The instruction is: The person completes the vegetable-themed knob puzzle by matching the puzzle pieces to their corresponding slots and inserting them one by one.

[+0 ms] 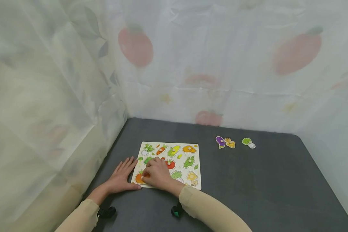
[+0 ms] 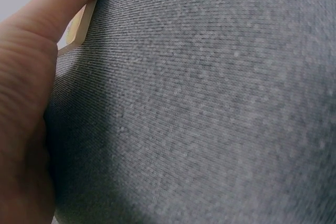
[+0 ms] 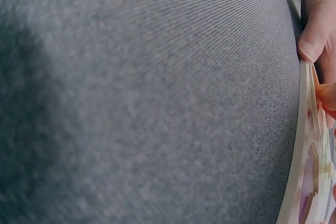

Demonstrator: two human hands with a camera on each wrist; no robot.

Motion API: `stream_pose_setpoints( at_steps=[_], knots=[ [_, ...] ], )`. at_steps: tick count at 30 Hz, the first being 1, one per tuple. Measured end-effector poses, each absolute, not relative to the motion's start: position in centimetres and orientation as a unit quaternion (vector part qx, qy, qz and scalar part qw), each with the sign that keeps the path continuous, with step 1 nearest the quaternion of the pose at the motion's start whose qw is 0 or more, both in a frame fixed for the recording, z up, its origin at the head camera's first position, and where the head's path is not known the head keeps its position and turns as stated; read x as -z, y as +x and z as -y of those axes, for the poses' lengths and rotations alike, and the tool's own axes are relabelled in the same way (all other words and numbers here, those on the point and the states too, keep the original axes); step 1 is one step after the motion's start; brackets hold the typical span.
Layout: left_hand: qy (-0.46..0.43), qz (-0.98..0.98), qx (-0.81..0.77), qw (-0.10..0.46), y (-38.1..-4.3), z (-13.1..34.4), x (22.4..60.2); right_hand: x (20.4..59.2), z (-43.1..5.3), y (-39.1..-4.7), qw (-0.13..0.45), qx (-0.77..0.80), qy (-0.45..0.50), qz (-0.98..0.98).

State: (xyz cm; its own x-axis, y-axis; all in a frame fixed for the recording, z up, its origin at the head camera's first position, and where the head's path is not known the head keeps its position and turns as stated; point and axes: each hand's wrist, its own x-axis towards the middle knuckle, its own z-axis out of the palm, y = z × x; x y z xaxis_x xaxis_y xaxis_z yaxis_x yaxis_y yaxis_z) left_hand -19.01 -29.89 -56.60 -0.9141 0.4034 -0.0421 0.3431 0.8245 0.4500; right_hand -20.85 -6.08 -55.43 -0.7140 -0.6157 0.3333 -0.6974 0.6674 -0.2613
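Note:
A cream wooden knob-puzzle board (image 1: pixel 155 146) with vegetable pictures lies flat on the dark table. My left hand (image 1: pixel 120 177) rests beside its left edge, fingers spread, with the thumb at the near left corner. In the left wrist view, the thumb (image 2: pixel 58 3) touches the board's corner. My right hand (image 1: pixel 159 174) reaches over the board and pinches the white knob of a round orange puzzle piece (image 1: pixel 138 179) with a green top, at the near left. The right hand hides part of the middle and near row.
Beyond the board to the right lie a purple eggplant piece (image 1: pixel 220 141), a yellow-brown piece (image 1: pixel 230 143) close against it, and a green-and-white bok choy piece (image 1: pixel 248 143). Printed curtains (image 1: pixel 237 64) hang behind the table (image 1: pixel 249 187) and along both sides.

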Motion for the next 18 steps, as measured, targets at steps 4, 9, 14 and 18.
stream_pose_setpoints(
  at_steps=[4,9,14,18],
  knots=[
    [0.194,-0.953,-0.222,0.068,-19.08,29.91,56.65,55.62,6.16,-20.90,0.111,-0.180,0.362,0.908],
    [0.190,-0.955,-0.218,0.071,-19.10,29.90,56.61,55.70,6.19,-20.94,0.111,-0.179,0.360,0.909],
    [0.197,-0.952,-0.224,0.065,-19.01,29.86,56.41,55.63,6.15,-20.90,0.109,-0.189,0.361,0.907],
    [0.197,-0.953,-0.221,0.065,-18.99,29.88,56.52,55.66,6.14,-20.91,0.100,-0.191,0.361,0.907]
  ],
)
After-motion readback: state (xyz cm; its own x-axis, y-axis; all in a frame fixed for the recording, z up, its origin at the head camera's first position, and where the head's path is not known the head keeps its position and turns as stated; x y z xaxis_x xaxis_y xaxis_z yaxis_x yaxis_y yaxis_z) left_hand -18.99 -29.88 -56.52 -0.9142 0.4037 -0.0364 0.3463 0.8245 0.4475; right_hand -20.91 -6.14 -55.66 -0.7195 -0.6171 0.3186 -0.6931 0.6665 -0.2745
